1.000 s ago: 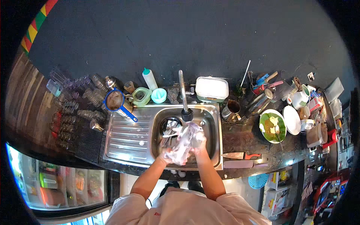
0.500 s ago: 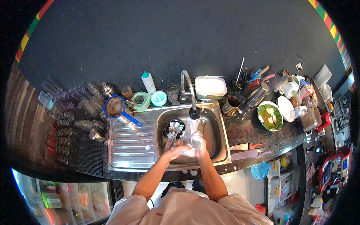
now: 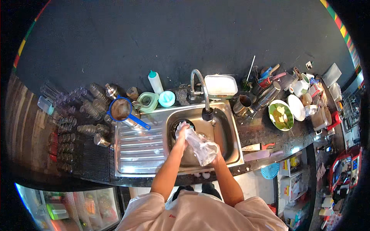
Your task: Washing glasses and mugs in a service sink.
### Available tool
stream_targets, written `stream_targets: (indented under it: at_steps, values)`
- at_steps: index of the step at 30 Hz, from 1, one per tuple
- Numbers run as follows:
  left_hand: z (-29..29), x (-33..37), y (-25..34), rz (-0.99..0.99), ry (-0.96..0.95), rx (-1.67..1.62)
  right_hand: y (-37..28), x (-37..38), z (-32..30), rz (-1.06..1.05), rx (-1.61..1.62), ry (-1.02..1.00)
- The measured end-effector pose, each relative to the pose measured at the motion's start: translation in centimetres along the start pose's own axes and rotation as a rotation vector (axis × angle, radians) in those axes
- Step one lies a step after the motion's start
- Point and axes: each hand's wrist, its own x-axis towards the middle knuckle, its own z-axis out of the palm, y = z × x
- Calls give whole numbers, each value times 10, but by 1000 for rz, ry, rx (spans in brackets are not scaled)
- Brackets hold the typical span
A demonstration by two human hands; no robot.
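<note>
Over the stainless steel sink (image 3: 234,133), a tall clear vessel (image 3: 200,148) lies tilted between my hands, smeared with white foam. Whether it is glass or plastic I cannot make out. My left hand (image 3: 182,134) wraps round its upper left end. At the lower right end, my right hand (image 3: 217,153) grips it, with the fingers partly hidden by the foam. Behind my left hand, a dark round bowl (image 3: 175,126) sits in the basin, mostly covered by it. The faucet (image 3: 207,111) arches over the basin just beyond the vessel.
A blue-rimmed strainer (image 3: 120,109) rests left of the basin, beside several glasses (image 3: 67,131). Behind stand a squeeze bottle (image 3: 155,82) and a white-lidded box (image 3: 221,85). To the right lie an orange-handled knife (image 3: 258,147), a purple-handled blade (image 3: 262,155) and a green bowl (image 3: 281,115).
My hands have spread apart, the left one rising and turning along the vessel. The foamy vessel now shows lengthwise between them. The whole view has shifted slightly.
</note>
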Motion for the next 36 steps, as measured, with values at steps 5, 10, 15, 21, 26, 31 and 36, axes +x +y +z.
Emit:
stream_targets:
  at_steps: [5, 10, 15, 21, 26, 31, 36]
  values:
    - [2, -15, 5, 52, -103, 247, -13, 19, -44, -234, -448, 128]
    - [-26, -34, -18, 63, -19, 193, -42, 10, -12, -394, 147, 157]
    - [-21, -62, -77, -124, -253, 523, -28, 17, -11, -627, 279, 220]
    - [-82, -24, -106, 418, -154, 1154, 9, 36, -27, -657, -534, 234]
    - [-2, -77, -46, -597, -733, -42, -14, 39, -25, -149, 256, -15]
    - [-21, -71, -50, -513, -685, 80, -1, 38, -35, -207, 134, 40]
    - [21, -104, -40, 442, 177, 1895, 16, 45, 24, -1129, -770, 868]
